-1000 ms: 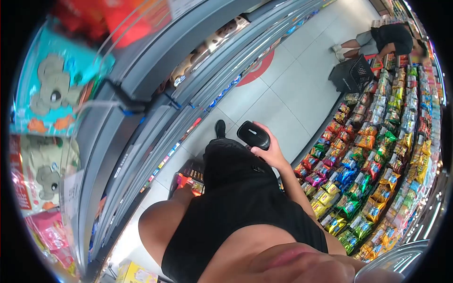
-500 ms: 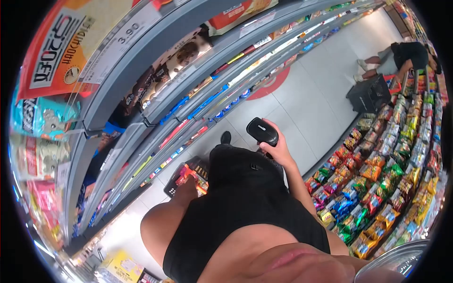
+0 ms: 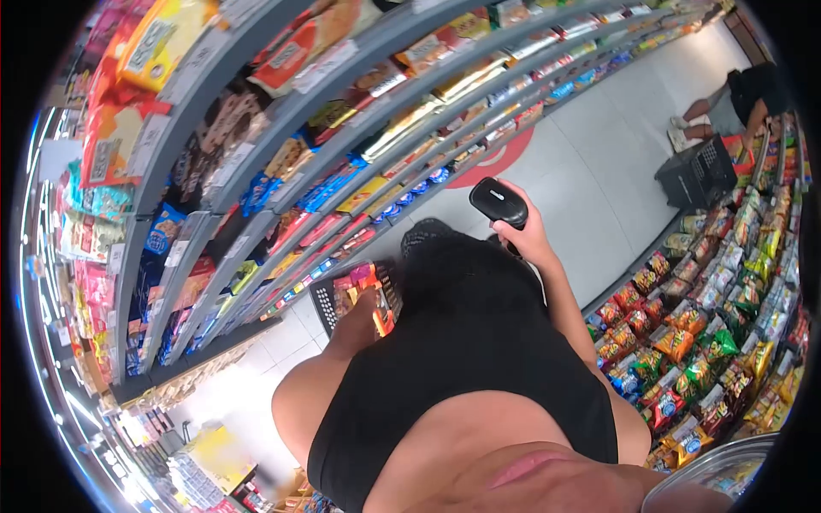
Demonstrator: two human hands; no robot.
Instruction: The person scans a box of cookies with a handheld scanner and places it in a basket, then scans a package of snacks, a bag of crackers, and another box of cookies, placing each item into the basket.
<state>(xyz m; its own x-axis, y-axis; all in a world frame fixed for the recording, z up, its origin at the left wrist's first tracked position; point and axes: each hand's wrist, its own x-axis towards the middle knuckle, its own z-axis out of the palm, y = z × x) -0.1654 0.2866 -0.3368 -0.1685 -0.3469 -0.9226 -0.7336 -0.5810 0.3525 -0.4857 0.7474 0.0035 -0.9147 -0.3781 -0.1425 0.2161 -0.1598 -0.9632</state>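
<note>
My right hand (image 3: 532, 231) is closed around the grip of a black handheld barcode scanner (image 3: 499, 202), held out in front of my body above the floor. Low at my left side, my left hand (image 3: 366, 309) is closed at the orange handle (image 3: 383, 323) of a dark shopping basket (image 3: 325, 309). Its fingers are partly hidden. Brightly coloured packets (image 3: 355, 280) show inside the basket, too small to name.
Grey shelves (image 3: 248, 162) of packaged biscuits and snacks rise close on my left. Racks of snack bags (image 3: 684, 325) line the right. Farther along the tiled aisle (image 3: 590, 188), a person (image 3: 748, 107) bends at the right rack beside a black basket (image 3: 697, 171).
My view has shifted, so more of the left shelves shows. The scanner, still in my right hand, appears farther right and higher. My left hand stays at the basket.
</note>
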